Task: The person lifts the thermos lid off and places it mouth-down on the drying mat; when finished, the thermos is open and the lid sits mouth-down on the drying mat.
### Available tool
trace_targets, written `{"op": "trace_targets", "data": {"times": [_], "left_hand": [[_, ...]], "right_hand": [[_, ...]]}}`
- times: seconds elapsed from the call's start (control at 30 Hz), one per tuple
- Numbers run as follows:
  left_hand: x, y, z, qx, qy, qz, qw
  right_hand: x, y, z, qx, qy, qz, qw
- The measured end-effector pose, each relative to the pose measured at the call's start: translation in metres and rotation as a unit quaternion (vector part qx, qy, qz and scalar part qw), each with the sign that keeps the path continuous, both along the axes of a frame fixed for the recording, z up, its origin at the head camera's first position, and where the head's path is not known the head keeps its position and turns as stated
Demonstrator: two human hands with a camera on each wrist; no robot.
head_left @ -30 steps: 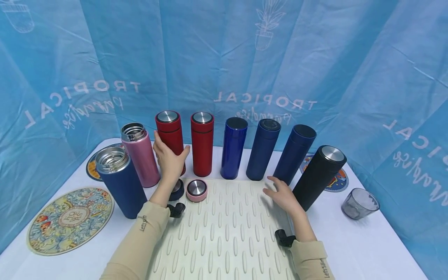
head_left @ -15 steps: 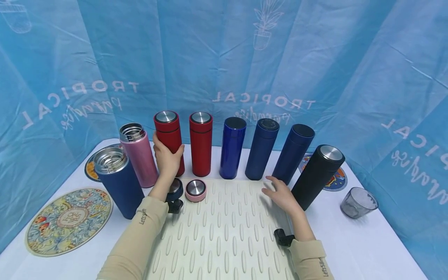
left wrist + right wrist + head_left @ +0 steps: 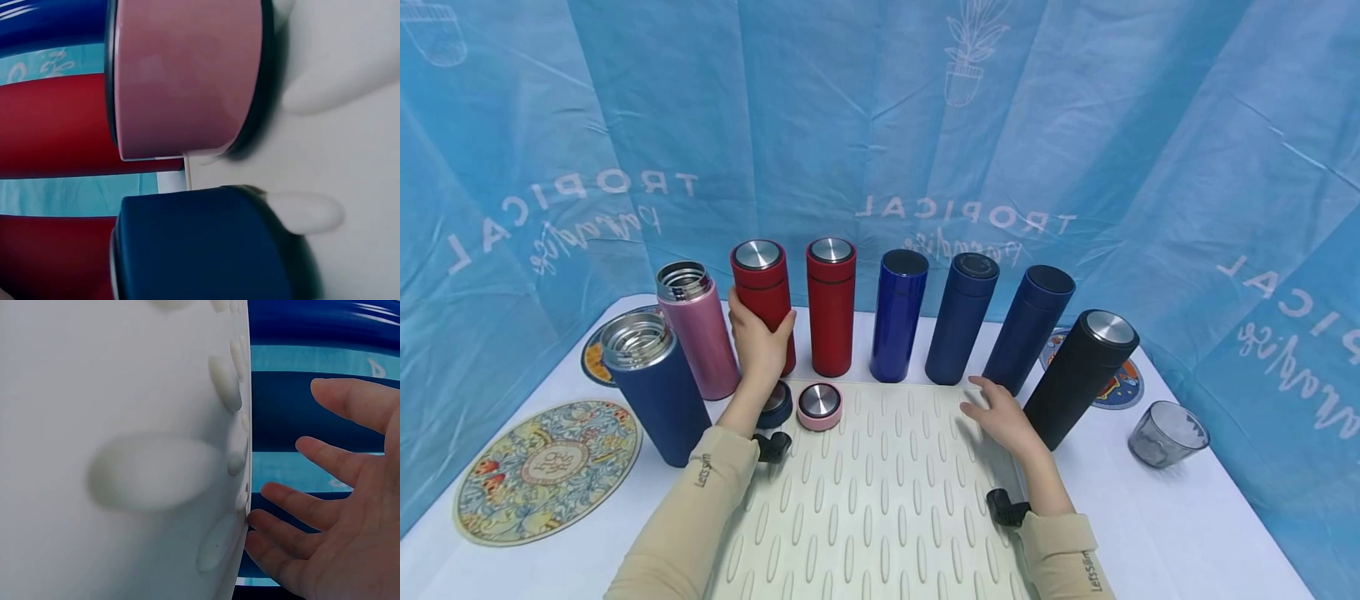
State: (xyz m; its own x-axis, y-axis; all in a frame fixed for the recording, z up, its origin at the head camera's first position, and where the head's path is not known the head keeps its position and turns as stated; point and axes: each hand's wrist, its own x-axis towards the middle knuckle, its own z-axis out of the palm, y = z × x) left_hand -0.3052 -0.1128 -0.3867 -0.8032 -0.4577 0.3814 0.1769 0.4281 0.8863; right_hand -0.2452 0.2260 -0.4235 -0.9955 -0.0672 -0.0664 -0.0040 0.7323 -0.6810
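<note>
My left hand (image 3: 762,342) grips the left red thermos (image 3: 767,304), its thumb on one side and fingers on the other. This thermos stands upright with a steel-topped lid. A second red thermos (image 3: 831,312) stands just right of it. Below the left hand lie two loose lids, a dark blue lid (image 3: 777,407) and a pink lid (image 3: 820,407), both also large in the left wrist view. My right hand (image 3: 337,500) holds nothing, fingers spread, at the right edge of the cream ridged mat (image 3: 880,500), near the dark blue thermos (image 3: 1030,329).
An uncapped pink thermos (image 3: 700,342) and an uncapped navy thermos (image 3: 662,404) stand left. Shiny blue (image 3: 898,321), navy (image 3: 961,321) and black (image 3: 1071,392) thermoses stand toward the right. A glass (image 3: 1168,435) is far right; a patterned round placemat (image 3: 550,475) lies left.
My left hand has closed around the left red thermos, thumb drawn in against its side. The thermos has hardly moved. My right hand stays where it was.
</note>
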Motion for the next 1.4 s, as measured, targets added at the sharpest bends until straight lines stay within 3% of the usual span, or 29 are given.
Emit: {"op": "trace_targets", "data": {"times": [0.27, 0.5, 0.73, 0.93, 1.07, 1.2, 1.4], "left_hand": [[0.01, 0.001, 0.005, 0.0, 0.043, -0.022, 0.9988], [0.029, 0.002, 0.019, -0.019, 0.103, -0.041, 0.9936], [0.049, 0.002, 0.024, -0.038, 0.112, -0.061, 0.9911], [0.058, 0.003, 0.026, -0.055, 0.136, -0.082, 0.9858], [0.061, 0.005, 0.025, -0.088, 0.144, -0.102, 0.9804], [0.066, 0.008, 0.02, -0.149, 0.14, -0.1, 0.9738], [0.071, 0.011, 0.017, -0.239, 0.157, -0.082, 0.9547]], "right_hand": [[0.0, 0.0, -0.001, 0.0, 0.003, 0.003, 1.0], [0.001, 0.0, 0.001, 0.0, 0.003, 0.005, 1.0], [0.002, -0.001, 0.002, -0.001, -0.002, 0.005, 1.0], [0.001, -0.001, 0.002, -0.002, -0.003, 0.003, 1.0], [0.0, -0.001, 0.002, -0.005, -0.002, 0.005, 1.0], [0.0, -0.001, 0.002, -0.005, -0.003, 0.006, 1.0], [0.0, -0.001, 0.003, 0.0, -0.005, 0.004, 1.0]]}}
